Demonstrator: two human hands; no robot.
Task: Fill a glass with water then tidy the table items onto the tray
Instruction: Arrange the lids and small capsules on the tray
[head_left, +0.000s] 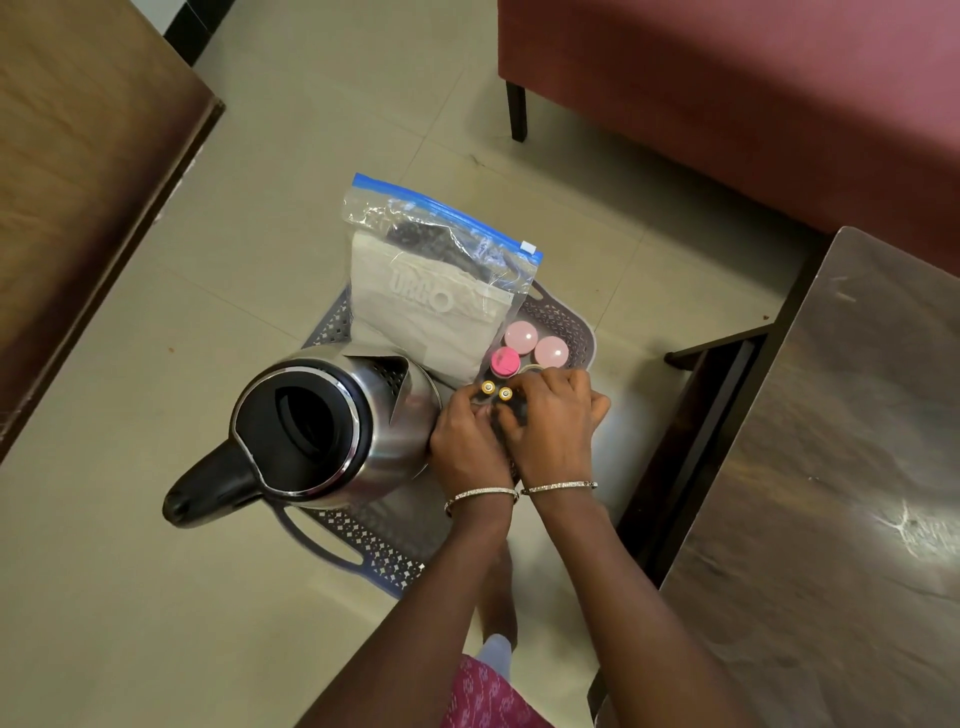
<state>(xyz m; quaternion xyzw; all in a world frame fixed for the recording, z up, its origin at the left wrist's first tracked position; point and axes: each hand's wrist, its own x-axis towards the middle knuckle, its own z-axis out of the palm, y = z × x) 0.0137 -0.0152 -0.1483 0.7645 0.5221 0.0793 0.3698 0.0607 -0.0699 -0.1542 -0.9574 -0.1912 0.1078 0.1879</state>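
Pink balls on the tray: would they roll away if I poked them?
Probably yes. The pink balls look round and glossy, so a poke would likely set them rolling. The tray has a raised rim, and the zip bag lies beside them, so they may not go far. They look small, so probably light.

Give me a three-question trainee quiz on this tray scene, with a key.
1. True or false: the electric kettle stands on the perforated tray.
2. How many pink balls lie on the tray? A) one B) two C) four
3. Fill in: the left hand and right hand together hold two gold-tipped ____.
Key: 1 true; 2 B; 3 batteries.
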